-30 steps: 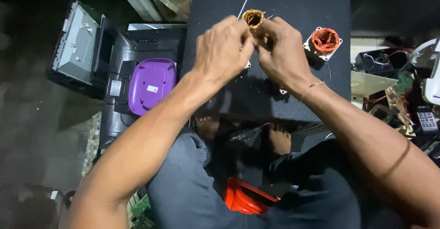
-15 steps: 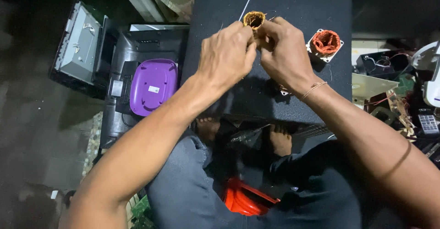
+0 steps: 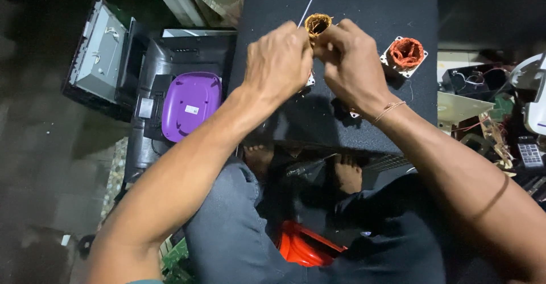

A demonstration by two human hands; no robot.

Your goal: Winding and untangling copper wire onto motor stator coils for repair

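Copper coil [image 3: 317, 25] half behind fingers [image 3: 324, 48]

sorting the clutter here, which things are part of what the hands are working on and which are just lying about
In the work:
- left hand and right hand, both holding the copper wire coil
- thin wire running up from the coil
- dark work surface

Lying about:
- second copper coil
- purple lid
- grey metal casing
- remote control
- red object

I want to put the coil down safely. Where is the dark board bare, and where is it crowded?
The dark board is bare above and between the held coil and the second coil, and below the left hand toward the near edge. Crowded: the right side, with circuit boards and a remote.
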